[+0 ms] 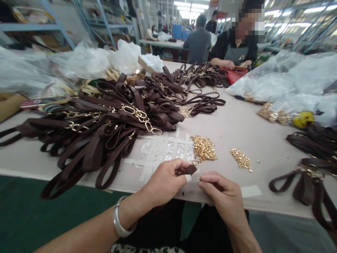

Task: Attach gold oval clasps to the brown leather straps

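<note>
Near the table's front edge, my left hand (168, 181) is closed on the end of a dark brown leather strap (191, 169); a small gold ring shows beside that end. White tape or a cover wraps my left thumb. To its right, my right hand (223, 191) pinches a tiny metallic piece (200, 178) between thumb and forefinger, too small to name. Just beyond my hands lies a heap of small gold metal pieces (204, 148). A smaller gold pile (240, 159) lies further right.
Brown straps with gold chain links (142, 116) cover the table's left side. More straps (305, 175) lie at the right edge. Plastic bags (289, 77) and a yellow round object (303, 119) stand behind them. Across the table sits a co-worker (237, 45) with a red item.
</note>
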`<state>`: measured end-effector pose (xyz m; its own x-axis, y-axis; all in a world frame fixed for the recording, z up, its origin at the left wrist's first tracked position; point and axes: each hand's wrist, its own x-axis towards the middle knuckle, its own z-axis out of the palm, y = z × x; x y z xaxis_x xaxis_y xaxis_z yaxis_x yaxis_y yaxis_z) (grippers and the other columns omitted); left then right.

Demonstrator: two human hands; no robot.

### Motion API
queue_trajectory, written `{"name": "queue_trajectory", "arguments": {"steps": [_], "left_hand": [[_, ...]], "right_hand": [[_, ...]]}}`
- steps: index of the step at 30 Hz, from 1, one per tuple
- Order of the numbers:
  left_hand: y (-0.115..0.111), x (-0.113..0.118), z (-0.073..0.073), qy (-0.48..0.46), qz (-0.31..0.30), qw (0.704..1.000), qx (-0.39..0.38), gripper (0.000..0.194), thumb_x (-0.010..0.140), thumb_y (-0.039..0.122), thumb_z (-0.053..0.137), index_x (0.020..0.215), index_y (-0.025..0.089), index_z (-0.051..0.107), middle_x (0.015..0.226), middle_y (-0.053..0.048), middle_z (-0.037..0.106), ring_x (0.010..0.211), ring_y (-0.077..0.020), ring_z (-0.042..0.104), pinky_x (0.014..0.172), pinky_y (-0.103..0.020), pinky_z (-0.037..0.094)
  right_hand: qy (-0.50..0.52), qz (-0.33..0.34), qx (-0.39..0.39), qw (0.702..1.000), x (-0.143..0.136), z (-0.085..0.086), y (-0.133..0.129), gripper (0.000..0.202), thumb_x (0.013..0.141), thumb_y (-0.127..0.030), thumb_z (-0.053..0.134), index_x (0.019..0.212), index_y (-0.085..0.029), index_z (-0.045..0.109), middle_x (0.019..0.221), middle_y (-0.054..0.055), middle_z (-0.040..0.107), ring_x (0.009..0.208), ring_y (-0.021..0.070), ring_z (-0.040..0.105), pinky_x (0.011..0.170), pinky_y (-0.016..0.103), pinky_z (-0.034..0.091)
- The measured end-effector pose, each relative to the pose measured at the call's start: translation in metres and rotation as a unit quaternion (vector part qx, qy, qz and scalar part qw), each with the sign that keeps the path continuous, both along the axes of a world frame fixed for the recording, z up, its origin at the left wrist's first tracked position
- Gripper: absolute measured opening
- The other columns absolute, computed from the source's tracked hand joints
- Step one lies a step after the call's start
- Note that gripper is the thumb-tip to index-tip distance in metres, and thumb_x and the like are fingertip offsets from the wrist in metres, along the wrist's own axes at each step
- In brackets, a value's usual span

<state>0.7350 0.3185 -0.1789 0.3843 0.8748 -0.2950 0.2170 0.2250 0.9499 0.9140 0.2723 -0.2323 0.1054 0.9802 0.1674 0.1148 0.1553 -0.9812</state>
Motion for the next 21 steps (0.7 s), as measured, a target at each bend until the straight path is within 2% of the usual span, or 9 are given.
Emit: {"name": "queue_trajectory", "arguments": {"steps": [6,10,16,21], "left_hand": [[-0.008,0.007,-0.003,-0.002,-0.021,0.999,0.045,0.027,0.077,0.010,0.055,0.098,0.018,0.071,0.099,-0.002,0.074,0.095,-0.0178,0.067,0.087,-0.030,0.050],[-0.012,0.009,-0.004,0.053,-0.023,0.992,0.112,0.032,0.077,0.006,0.051,0.097,0.021,0.071,0.096,0.001,0.074,0.092,-0.0159,0.066,0.085,-0.029,0.048],[-0.015,0.008,-0.002,0.127,-0.029,0.972,0.193,0.031,0.076,0.001,0.054,0.093,0.019,0.071,0.091,0.001,0.072,0.086,-0.0140,0.064,0.080,-0.027,0.046],[-0.016,0.006,-0.005,0.136,-0.029,0.969,0.202,0.032,0.075,-0.001,0.054,0.093,0.018,0.072,0.092,0.000,0.073,0.088,-0.0144,0.064,0.081,-0.028,0.047]], "right_hand": [[0.032,-0.004,-0.032,0.999,-0.007,-0.003,-0.003,0.007,0.078,-0.023,0.075,0.080,-0.028,0.077,0.085,-0.002,0.076,0.081,0.0128,0.070,0.077,0.020,0.056],[0.033,-0.013,-0.054,0.998,-0.007,-0.004,-0.003,0.004,0.075,-0.025,0.077,0.078,-0.028,0.077,0.082,-0.002,0.076,0.077,0.0129,0.070,0.073,0.019,0.056],[0.005,-0.009,-0.112,0.994,-0.007,0.001,-0.003,0.004,0.074,-0.030,0.077,0.076,-0.027,0.077,0.076,-0.003,0.076,0.070,0.0127,0.069,0.067,0.019,0.055],[-0.006,-0.001,-0.128,0.992,-0.009,0.000,-0.003,0.009,0.075,-0.034,0.076,0.077,-0.026,0.077,0.077,-0.002,0.076,0.072,0.0142,0.068,0.068,0.021,0.054]]}}
